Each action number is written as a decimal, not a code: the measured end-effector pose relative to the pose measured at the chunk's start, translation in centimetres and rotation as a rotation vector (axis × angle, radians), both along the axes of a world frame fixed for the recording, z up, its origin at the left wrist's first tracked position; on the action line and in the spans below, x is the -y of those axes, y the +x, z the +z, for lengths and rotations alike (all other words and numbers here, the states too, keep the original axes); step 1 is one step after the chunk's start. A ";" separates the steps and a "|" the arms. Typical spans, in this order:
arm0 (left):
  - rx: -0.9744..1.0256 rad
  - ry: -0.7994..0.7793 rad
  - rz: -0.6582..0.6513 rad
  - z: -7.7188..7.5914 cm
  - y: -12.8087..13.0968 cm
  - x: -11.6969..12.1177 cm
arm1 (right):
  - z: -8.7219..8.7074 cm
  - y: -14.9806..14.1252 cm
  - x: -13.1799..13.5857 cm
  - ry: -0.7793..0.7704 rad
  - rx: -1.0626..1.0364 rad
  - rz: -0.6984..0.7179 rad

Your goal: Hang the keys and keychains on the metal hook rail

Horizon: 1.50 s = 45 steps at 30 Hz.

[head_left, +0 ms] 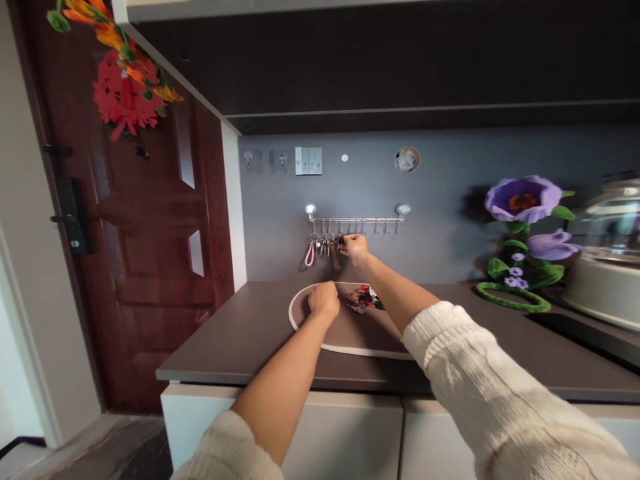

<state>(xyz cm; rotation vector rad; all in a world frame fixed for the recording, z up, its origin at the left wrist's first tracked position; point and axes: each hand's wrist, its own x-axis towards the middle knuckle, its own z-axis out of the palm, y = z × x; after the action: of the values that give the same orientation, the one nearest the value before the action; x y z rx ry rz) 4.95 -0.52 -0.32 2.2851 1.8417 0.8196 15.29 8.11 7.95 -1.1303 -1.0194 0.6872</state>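
Observation:
A metal hook rail point(357, 219) is fixed to the grey wall, and several bunches of keys point(327, 247) and a pink loop strap point(310, 255) hang at its left part. My right hand point(355, 248) is raised just under the rail's middle, fingers pinched on a small dark set of keys point(342, 244) next to a hanging brown strap point(335, 257). Below, my left hand point(324, 299) is closed in a fist over an oval brown mat point(350, 337); its contents, if any, are hidden. Beside it, a small heap of red, white and black keychains point(365, 297) lies on the mat.
A dark overhead cabinet point(400, 67) juts out above the counter point(240, 333). On the right are a purple artificial flower point(524, 200) with a green ring base and a clear-topped appliance point(607, 273). A dark red door point(150, 300) stands left.

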 end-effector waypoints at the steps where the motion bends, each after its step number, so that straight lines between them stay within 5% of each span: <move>1: 0.000 -0.004 0.000 0.0 0.0 0.0 | 0.0 0.1 0.0 -0.002 0.000 0.005; 18: 0.061 0.026 -0.103 -0.5 -1.0 -0.5 | -1.9 2.9 2.3 -0.008 0.067 0.054; 36: 0.212 0.033 -0.624 -0.5 -1.6 -0.3 | -7.7 6.2 10.8 0.080 0.853 -0.020; 45: 0.157 -0.017 -0.720 -0.4 -1.7 0.3 | -9.1 7.0 10.4 0.165 1.217 0.042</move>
<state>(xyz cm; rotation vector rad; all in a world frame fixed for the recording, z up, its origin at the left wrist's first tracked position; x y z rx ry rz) 3.29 -0.83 -0.76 2.5004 0.8379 0.8050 22.31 -2.28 -1.16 -1.3727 -2.0645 -0.1549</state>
